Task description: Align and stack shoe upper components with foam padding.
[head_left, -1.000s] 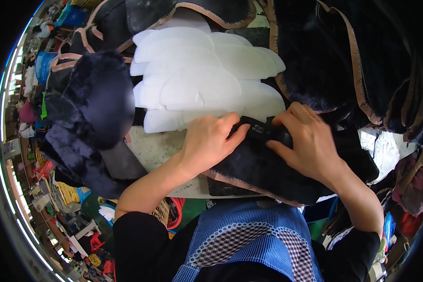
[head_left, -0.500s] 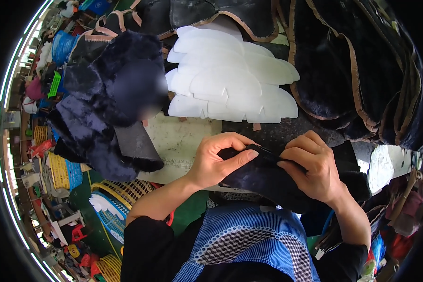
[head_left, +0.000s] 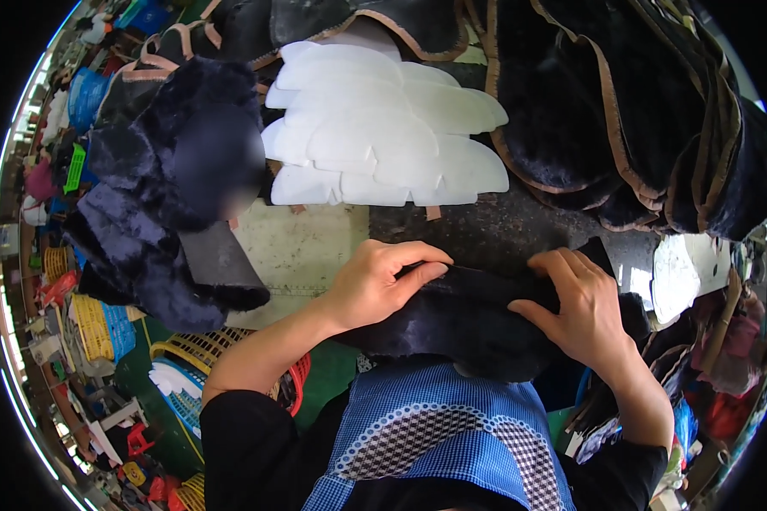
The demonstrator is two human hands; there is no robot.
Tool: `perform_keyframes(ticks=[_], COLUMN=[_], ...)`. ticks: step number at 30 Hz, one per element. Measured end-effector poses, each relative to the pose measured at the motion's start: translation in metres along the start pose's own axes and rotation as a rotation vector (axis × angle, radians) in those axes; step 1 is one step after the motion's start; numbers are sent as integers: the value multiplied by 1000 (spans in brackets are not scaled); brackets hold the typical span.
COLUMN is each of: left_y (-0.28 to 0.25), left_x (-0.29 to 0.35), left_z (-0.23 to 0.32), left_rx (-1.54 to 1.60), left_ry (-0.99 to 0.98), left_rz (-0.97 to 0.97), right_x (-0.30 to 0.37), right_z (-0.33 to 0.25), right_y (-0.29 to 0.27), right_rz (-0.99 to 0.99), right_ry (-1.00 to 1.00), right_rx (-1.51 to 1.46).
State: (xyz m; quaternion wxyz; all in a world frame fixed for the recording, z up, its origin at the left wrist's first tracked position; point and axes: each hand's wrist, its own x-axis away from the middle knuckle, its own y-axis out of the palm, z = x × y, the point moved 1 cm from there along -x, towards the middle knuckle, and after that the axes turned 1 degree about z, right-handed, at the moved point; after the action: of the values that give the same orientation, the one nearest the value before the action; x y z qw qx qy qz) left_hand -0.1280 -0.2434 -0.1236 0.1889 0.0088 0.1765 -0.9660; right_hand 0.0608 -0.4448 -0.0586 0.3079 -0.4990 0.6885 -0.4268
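A black piece of plush fabric (head_left: 452, 319) lies across the near edge of the table, hanging down toward my lap. My left hand (head_left: 379, 281) pinches its upper edge between thumb and forefinger. Over the right part of the same piece rests my right hand (head_left: 579, 302), thumb and fingers apart and touching the cloth without gripping it. Beyond my hands lies a spread of overlapping white curved sheets (head_left: 383, 128), some with small notches along the near edge.
Dark plush pieces (head_left: 145, 213) are heaped at the left. Black pieces with brown stitched edging (head_left: 562, 128) hang in layers at the right. Below the table's left side stand a yellow basket (head_left: 198, 345) and a red one (head_left: 298, 383) on the green floor.
My right hand has loosened its pinch and spread its fingers. The fabric's folded edge now lies flatter and wider, while my left hand keeps its pinch. The whole view has shifted slightly.
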Motion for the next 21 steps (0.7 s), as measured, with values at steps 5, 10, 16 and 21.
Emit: perform_keyframes(ticks=[5, 10, 16, 21], left_y=[10, 8, 9, 0], left_x=[3, 10, 12, -7], left_z=[-5, -7, -5, 2], left_rx=[60, -99, -466, -380], left_ry=[-64, 56, 227, 74], left_rz=[26, -67, -146, -326], right_x=[1, -10, -20, -27], right_z=[-2, 7, 18, 25], right_y=[-13, 1, 14, 16], right_rz=[-104, -248, -300, -280], right_ry=[-7, 114, 140, 82], right_rx=[45, -3, 49, 205])
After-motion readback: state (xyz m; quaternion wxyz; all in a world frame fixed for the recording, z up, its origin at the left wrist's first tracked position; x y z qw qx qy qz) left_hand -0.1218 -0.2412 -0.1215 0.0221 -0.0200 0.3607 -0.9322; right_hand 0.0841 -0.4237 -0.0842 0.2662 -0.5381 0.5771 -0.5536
